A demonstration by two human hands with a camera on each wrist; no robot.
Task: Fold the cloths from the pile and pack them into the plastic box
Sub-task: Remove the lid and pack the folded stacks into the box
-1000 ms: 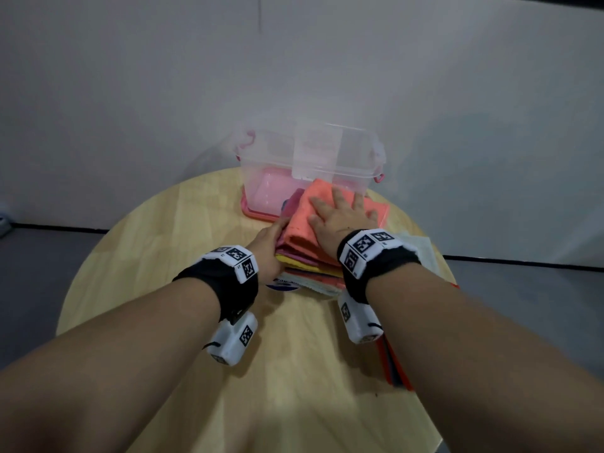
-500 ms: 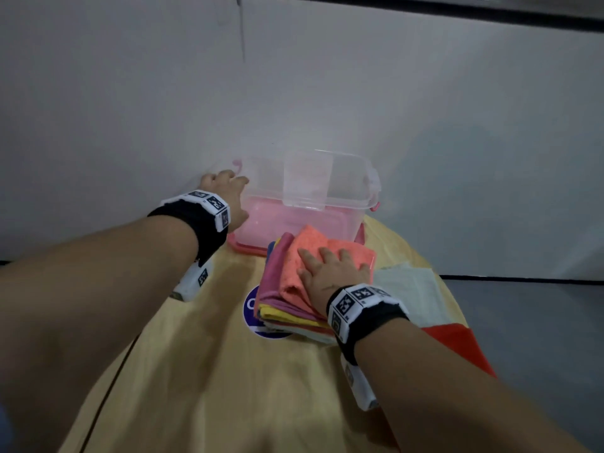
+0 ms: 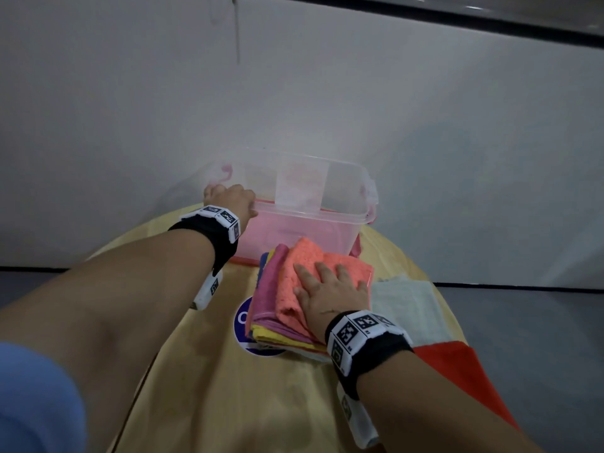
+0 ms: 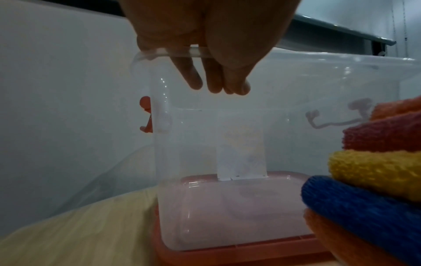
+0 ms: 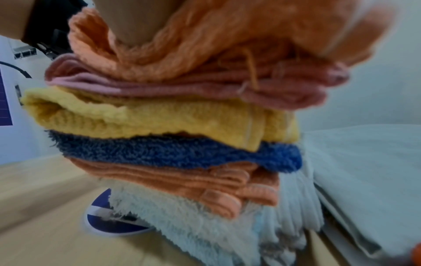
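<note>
A clear plastic box stands on its pink lid at the table's far side. My left hand grips the box's near-left rim, fingers curled inside over the wall. In front of the box lies a stack of folded cloths, orange on top, then pink, yellow, blue, orange and white. My right hand lies flat on the top orange cloth with fingers spread. The box looks empty inside.
The round wooden table has a blue round sticker under the stack. A pale unfolded cloth and a red cloth lie at the right edge. A white wall stands close behind the box.
My left hand left the side of the stack, reached forward to the box and took hold of its near-left rim. The right hand stayed pressed on the top orange cloth.
</note>
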